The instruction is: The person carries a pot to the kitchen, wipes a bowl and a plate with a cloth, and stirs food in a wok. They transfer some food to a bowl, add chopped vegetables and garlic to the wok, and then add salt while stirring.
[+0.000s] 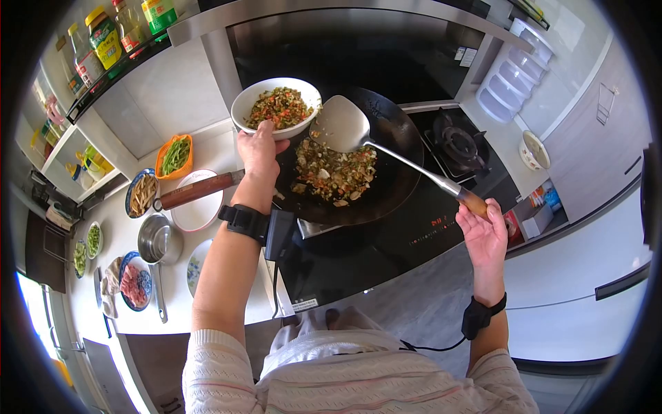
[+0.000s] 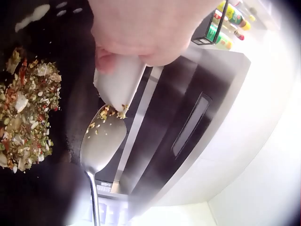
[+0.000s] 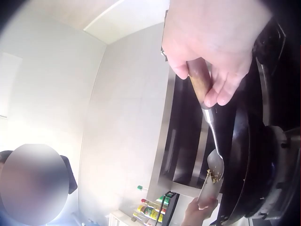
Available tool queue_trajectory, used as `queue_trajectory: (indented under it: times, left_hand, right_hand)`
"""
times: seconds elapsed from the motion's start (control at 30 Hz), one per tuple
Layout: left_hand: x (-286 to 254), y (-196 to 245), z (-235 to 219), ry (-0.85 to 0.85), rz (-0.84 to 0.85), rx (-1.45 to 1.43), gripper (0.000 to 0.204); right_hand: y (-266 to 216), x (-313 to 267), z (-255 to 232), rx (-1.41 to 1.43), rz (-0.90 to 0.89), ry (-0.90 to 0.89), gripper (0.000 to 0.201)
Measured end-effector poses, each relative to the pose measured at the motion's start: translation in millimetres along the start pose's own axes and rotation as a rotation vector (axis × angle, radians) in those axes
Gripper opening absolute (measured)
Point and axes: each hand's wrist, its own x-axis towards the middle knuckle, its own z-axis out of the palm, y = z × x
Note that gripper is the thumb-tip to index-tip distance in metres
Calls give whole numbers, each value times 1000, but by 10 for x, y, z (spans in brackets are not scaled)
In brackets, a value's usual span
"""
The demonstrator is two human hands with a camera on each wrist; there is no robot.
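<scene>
My left hand [image 1: 259, 148] grips a white bowl [image 1: 242, 105] by its near rim, over the left part of a dark wok [image 1: 400, 165]. Chopped green and orange vegetables [image 1: 279, 107] lie in the bowl. With my right hand [image 1: 484, 231] I hold the wooden handle [image 3: 201, 84] of a metal wok spatula [image 1: 343, 123]. Its wide blade overlaps the bowl's right rim in the head view; bits of food cling to the blade [image 2: 104, 146] in the left wrist view. Below, a chopped stir-fry mix [image 1: 336, 172] covers the middle of the wok.
The wok's wooden handle [image 1: 200, 190] reaches left over a white plate [image 1: 185, 217]. Along the left counter stand an orange basket of green strips [image 1: 175, 157], a steel saucepan [image 1: 160, 238] and a plate of raw meat [image 1: 135, 284]. A second burner [image 1: 460, 141] lies right of the wok.
</scene>
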Motion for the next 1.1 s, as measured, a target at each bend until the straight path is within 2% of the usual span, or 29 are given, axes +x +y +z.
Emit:
queue_trajectory:
  times: [0.17,0.23,0.27,0.33,0.37,0.43,0.5,0.57,0.63,0.7,0.77,0.83,0.9,1.0,1.07,1.1]
  left_hand:
    - [-49,28,-3,27,19,31,30]
    - [-38,59,-50,4,-109,-89,31]
    - [-63,108,-73,4,-107,-85,31]
    - [-123,218,-138,-28,-182,-137,34]
    - [-118,260,-190,-26,-179,-136,34]
    - [-108,343,-300,-91,-248,-194,38]
    - [-138,425,-366,-75,-233,-196,38]
    - [-140,517,-469,-86,-326,-223,38]
    - [-253,628,-561,-95,-281,-205,37]
    - [-276,751,-706,-140,-328,-190,36]
    - [-371,852,-825,-158,-271,-184,36]
    - [-423,947,-911,-189,-268,-190,38]
    - [-429,982,-921,-178,-239,-185,38]
    - [-329,893,-903,-274,-267,-172,37]
    - [-312,819,-779,-176,-275,-277,38]
    - [-295,789,-733,-190,-279,-272,38]
  right_hand:
    - [17,-87,-53,111,67,56,17]
    - [-13,-94,-65,111,29,57,17]
    - [-48,-87,-69,115,30,57,17]
    - [-174,-37,-55,-27,-75,98,18]
    - [-227,-9,-41,-24,-73,96,18]
    - [-299,46,8,-231,-148,94,19]
    - [-308,83,90,-256,-141,94,18]
    - [-275,138,163,-306,-105,51,17]
    - [-188,213,312,-349,-74,7,17]
    - [-101,307,427,-383,-45,-35,16]
    - [2,419,540,-560,-49,-114,16]
    - [-22,509,598,-612,-77,-110,14]
    - [-105,526,643,-580,-118,-124,14]
    - [-234,469,584,-407,-121,-115,15]
    - [-214,387,496,-266,-99,-84,16]
    - [-189,342,456,-201,-80,-62,17]
